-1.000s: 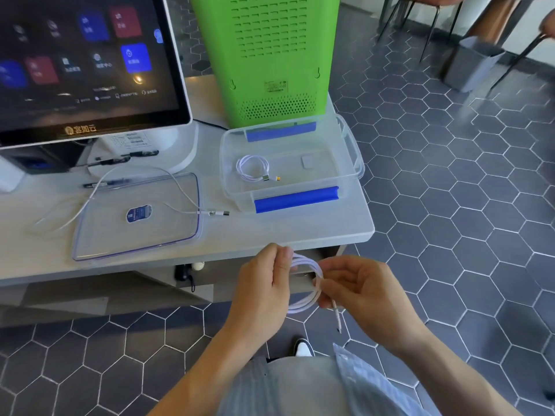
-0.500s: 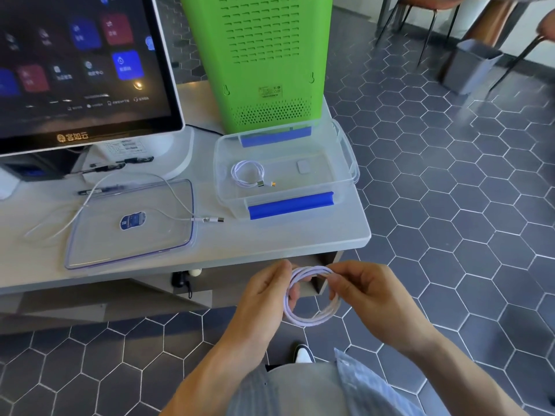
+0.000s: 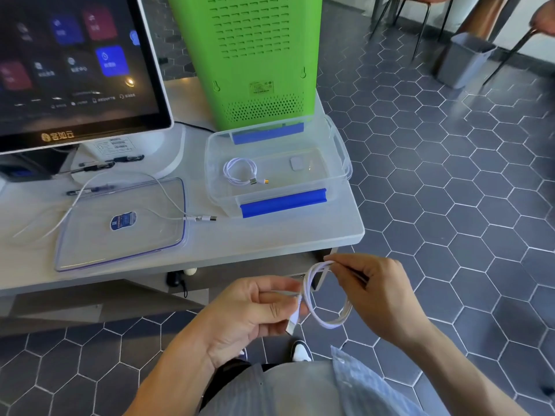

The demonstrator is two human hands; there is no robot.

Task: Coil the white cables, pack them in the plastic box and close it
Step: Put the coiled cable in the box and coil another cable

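The coiling step looks nearly done for the second cable: the right hand (image 3: 378, 295) pinches the top of a white cable coil (image 3: 326, 295) held in the air below the worktop (image 3: 270, 235) edge, while the left hand (image 3: 252, 313) pinches the loose plug end at the coil's 8 o'clock side. The next move probably calls for tucking that end in and carrying the coil up toward 12 o'clock into the open plastic box (image 3: 336, 175), where one coiled cable (image 3: 240, 171) already lies. A third cable (image 3: 144, 187) sprawls uncoiled across the clear lid (image 3: 90, 244) at the box's 9 o'clock, so closing is some way off.
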